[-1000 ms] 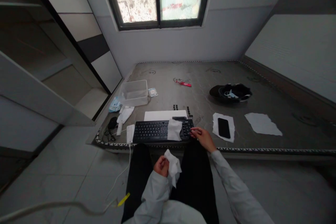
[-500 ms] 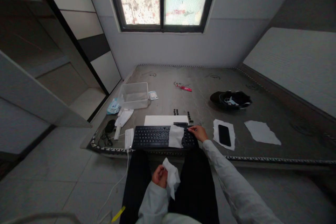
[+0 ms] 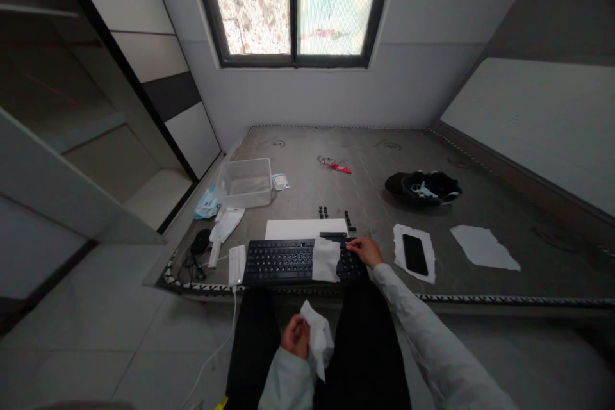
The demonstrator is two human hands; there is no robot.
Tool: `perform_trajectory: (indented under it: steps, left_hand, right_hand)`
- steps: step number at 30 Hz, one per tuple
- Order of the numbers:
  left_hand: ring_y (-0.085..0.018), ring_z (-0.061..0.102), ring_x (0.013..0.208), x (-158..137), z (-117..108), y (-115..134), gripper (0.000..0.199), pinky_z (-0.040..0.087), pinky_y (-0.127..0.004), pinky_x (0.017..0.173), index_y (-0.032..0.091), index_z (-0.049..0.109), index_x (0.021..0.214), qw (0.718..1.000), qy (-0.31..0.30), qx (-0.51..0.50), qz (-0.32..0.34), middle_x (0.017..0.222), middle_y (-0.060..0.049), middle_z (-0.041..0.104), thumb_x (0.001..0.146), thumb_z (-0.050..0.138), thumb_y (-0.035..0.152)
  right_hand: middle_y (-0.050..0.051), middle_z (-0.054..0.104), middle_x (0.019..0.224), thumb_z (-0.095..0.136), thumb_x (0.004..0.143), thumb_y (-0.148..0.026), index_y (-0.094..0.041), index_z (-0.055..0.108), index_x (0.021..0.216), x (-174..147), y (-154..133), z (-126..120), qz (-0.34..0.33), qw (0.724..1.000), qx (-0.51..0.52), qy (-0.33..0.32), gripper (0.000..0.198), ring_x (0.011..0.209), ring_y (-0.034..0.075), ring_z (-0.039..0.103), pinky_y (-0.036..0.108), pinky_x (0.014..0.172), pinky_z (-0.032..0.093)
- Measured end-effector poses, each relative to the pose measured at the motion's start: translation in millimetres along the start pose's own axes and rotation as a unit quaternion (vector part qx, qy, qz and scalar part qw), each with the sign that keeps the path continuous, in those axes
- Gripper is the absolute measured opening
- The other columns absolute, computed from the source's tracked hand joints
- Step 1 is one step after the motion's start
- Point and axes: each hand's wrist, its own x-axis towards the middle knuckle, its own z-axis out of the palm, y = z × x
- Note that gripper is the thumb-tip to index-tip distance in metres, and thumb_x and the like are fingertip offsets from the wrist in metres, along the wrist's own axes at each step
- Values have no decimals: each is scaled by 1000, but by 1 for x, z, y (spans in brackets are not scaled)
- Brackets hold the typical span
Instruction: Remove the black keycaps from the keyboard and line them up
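A black keyboard (image 3: 278, 262) lies along the front edge of the mattress, just beyond my knees. One white wipe (image 3: 325, 260) is draped across it, right of the middle. Between my thighs, my left hand (image 3: 295, 335) is closed on another white wipe (image 3: 319, 339), which hangs down loosely. My right hand (image 3: 366, 251) reaches to the keyboard's upper right corner with thumb and finger pinched together. Something small and pale shows at those fingertips, too small to name. Several loose black keycaps (image 3: 323, 212) lie behind the keyboard, near a white sheet (image 3: 288, 229) and a black strip-like piece (image 3: 333, 234).
To the right are a phone (image 3: 415, 254) on a wipe, a spread wipe (image 3: 485, 247) and a dark cap (image 3: 423, 188). At left stand a clear plastic bin (image 3: 246, 184), a white power strip (image 3: 237, 265) with its cord, and a black mouse (image 3: 200, 241). A red-tagged item (image 3: 340, 168) lies farther back.
The whole view has shifted slightly, so things sit a little lower in the picture. Both hands keep nearly the same pose and place.
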Motion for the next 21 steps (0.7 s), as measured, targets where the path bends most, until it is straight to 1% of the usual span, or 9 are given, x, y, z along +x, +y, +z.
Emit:
perform_trajectory:
  steps: [4, 6, 9, 13, 17, 21]
  left_hand:
    - [-14, 65, 49, -1, -2, 2, 57, 46, -22, 50, 19, 67, 66, 1000, -24, -2, -12, 53, 0, 72, 39, 95, 60]
    - [-13, 64, 48, -2, -1, 5, 55, 46, -21, 50, 19, 66, 66, 1000, -26, 10, -14, 51, 1, 71, 40, 96, 58]
    - [-15, 67, 54, -2, -1, 5, 55, 49, -22, 53, 17, 69, 69, 999, -19, 34, -1, 56, -3, 74, 42, 95, 56]
    - [-17, 69, 56, 4, -3, -2, 58, 50, -23, 54, 18, 70, 70, 1000, -10, 21, 14, 62, -4, 77, 40, 94, 62]
    - [-16, 68, 53, 9, -5, -10, 59, 47, -22, 50, 17, 69, 68, 1000, -3, 12, 26, 60, -4, 76, 39, 94, 62]
    - [-15, 67, 52, 6, -3, -9, 60, 45, -20, 48, 16, 70, 69, 999, -2, 13, 33, 56, -3, 75, 39, 94, 61]
  right_hand:
    - [8, 81, 80, 75, 73, -30, -19, 83, 81, 2, 3, 2, 15, 1000, 9, 3, 15, 76, 23, 72, 31, 73, 50]
    - [8, 80, 78, 77, 71, -29, -19, 83, 80, 4, 4, 3, 23, 1000, 13, 3, 15, 74, 22, 71, 31, 72, 49]
    - [7, 80, 75, 78, 70, -28, -19, 83, 80, 7, 7, 4, 34, 999, 19, 3, 14, 71, 21, 71, 30, 69, 49]
    - [7, 80, 73, 78, 69, -29, -19, 83, 78, 9, 11, 7, 48, 998, 28, 3, 14, 70, 21, 71, 29, 67, 50]
    - [6, 79, 71, 80, 68, -28, -19, 83, 77, 13, 13, 9, 51, 998, 35, 1, 13, 69, 20, 71, 29, 69, 50]
    - [5, 79, 70, 79, 67, -26, -19, 82, 76, 17, 15, 12, 42, 998, 39, 2, 11, 68, 20, 70, 29, 68, 49]
